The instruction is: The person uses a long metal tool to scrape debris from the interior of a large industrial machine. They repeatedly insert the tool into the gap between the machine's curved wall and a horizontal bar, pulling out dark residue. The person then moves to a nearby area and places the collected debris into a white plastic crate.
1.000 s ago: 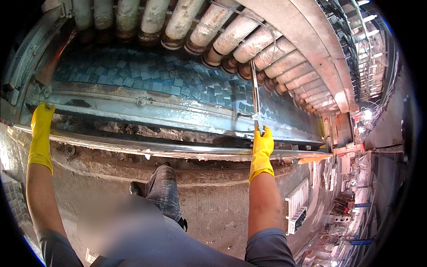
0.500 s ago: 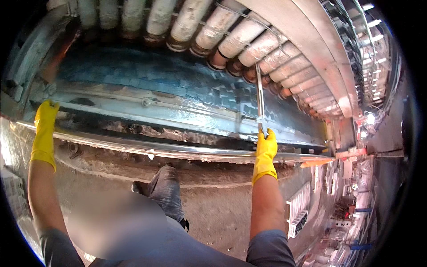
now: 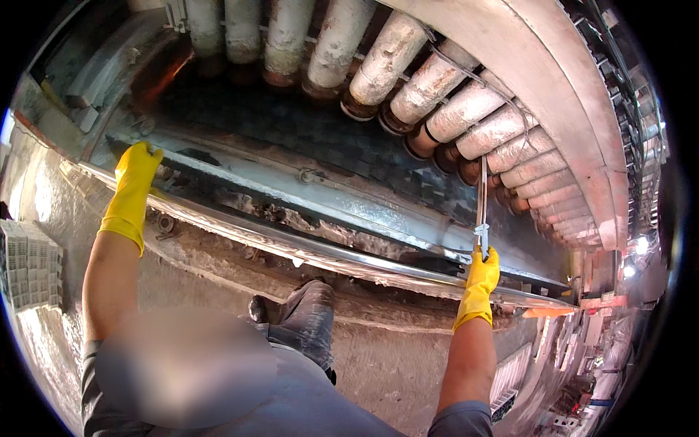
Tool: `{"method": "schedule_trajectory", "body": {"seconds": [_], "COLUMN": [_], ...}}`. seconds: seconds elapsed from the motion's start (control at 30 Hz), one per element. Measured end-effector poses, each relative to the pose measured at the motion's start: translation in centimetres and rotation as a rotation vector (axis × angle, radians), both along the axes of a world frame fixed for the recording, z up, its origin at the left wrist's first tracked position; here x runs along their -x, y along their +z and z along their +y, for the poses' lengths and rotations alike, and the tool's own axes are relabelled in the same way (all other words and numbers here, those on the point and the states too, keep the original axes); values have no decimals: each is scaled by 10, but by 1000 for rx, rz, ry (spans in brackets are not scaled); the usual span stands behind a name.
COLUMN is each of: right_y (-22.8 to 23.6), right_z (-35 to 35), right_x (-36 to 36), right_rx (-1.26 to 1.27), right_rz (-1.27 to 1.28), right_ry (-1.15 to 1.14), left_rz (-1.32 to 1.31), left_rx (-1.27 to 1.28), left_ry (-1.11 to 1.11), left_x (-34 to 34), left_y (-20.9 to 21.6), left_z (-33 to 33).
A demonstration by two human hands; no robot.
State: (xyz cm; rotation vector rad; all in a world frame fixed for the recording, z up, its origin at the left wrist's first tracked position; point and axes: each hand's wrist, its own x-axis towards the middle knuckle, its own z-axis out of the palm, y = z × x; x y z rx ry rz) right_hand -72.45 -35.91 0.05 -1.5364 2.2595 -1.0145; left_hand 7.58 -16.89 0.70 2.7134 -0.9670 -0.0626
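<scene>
My left hand, in a yellow rubber glove, is at the left end of a long pale, wet-looking ledge. Its fingers are curled, and whatever they hold is hidden. Farther right, my right hand, gloved the same way, grips the near end of a slim metal bar with a short crosspiece. The bar stretches away from me over the ledge toward a row of thick pipes. Just under both hands, a shiny metal rail runs along the near edge.
Thick, crusty pale pipes line the far side above a dark recess. A broad curved metal beam arches over them. White slotted crates stand at left, a white rack at lower right. Rough concrete floor lies below.
The view has swung, so the scene sits farther right and tilts down to the right. Both hands keep about the same places along the ledge, and my right hand still grips the bar.
</scene>
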Motion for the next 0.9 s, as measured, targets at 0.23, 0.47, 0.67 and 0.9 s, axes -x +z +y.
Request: {"method": "schedule_trajectory", "body": {"seconds": [0.23, 0.47, 0.67, 0.9], "right_y": [13, 4, 6, 11], "right_z": [-11, -32, -44, -73], "right_x": [-19, -8, -18, -28], "right_rx": [-17, -24, -43, -13], "right_rz": [-66, -7, 72, 196], "right_ry": [2, -3, -16, -37], "left_rz": [-41, -68, -36, -18], "left_rx": [-5, 68, 54, 56], "left_ry": [8, -101, -99, -99], "left_x": [-17, -38, -58, -52], "left_y": [-6, -27, -39, -18], "left_z": [-21, -40, -51, -84]}}
